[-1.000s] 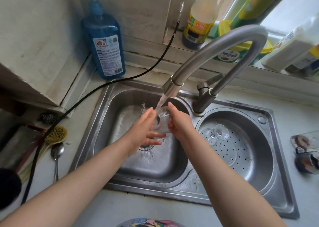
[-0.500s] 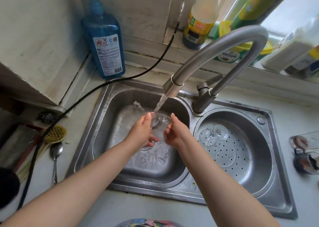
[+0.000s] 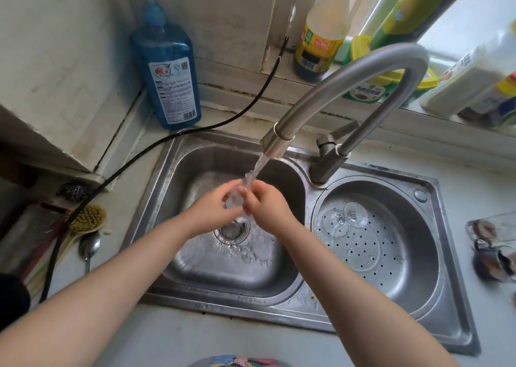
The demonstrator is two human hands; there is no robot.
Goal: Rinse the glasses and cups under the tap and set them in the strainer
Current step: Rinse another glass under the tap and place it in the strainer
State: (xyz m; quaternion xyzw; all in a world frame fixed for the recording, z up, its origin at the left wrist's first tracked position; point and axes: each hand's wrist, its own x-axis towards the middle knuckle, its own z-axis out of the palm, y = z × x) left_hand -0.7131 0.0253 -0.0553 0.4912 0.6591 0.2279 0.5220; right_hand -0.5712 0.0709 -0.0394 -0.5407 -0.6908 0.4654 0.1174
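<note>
Head view: under the tap (image 3: 349,93), the left hand (image 3: 215,213) and right hand (image 3: 265,210) close around a small clear glass (image 3: 234,199), each grip pinching it in the stream. Rinsing is the step in hand. Next, it likely goes right of the tap into the strainer (image 3: 405,271), beside two upturned glasses (image 3: 344,218).

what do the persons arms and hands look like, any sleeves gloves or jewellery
Both forearms are bare as far as the frame shows: no sleeve reaches into view. The left hand and right hand wear no gloves, and no watch, bracelet or ring is visible on the parts that show. The fingers are partly hidden behind each other and the running water, so small details there cannot be told.
</note>
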